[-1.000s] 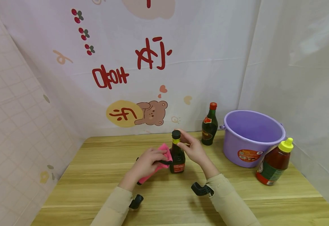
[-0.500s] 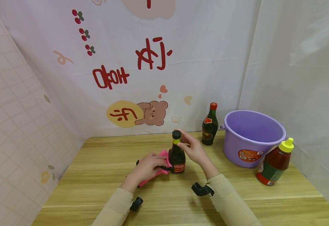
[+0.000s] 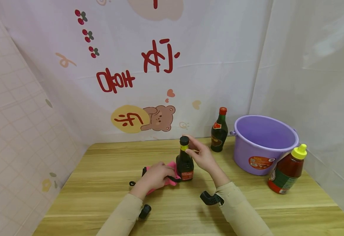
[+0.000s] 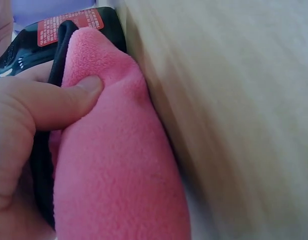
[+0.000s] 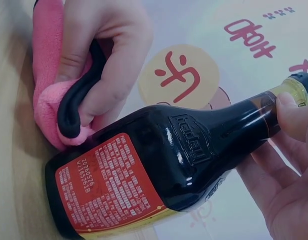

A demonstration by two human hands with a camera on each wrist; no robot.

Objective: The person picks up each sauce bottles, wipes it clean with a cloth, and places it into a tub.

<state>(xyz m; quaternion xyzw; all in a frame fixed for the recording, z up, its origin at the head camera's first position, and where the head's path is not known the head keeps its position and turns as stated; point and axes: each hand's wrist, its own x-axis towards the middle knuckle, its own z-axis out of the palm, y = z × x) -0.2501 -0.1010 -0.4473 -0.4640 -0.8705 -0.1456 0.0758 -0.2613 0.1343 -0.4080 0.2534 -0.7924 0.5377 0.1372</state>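
Your left hand, pinching the pink cloth, dropped slightly, so cloth sat against the lower side of the bottle, lower-middle of frame, right hand gripping it near the top.

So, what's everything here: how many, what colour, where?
Wood-grain table: 1, light brown, foreground
Tall black-capped bottle: 1, dark, red label, upright mid-table
Fleecy black-edged cloth: 1, pink, against that bottle
Red-capped bottle: 1, dark green, back of table
Round plastic bucket: 1, purple, right of red-capped bottle
Yellow-capped squeeze bottle: 1, red, front-right of bucket
Printed backdrop: panels uncountable, mostly white, behind table
Wrist-worn devices: 2, black, one per wrist
Sleeves: 2, beige, both forearms
Left hand: 1, bare, gripping cloth
Right hand: 1, bare, holding the black-capped bottle's neck
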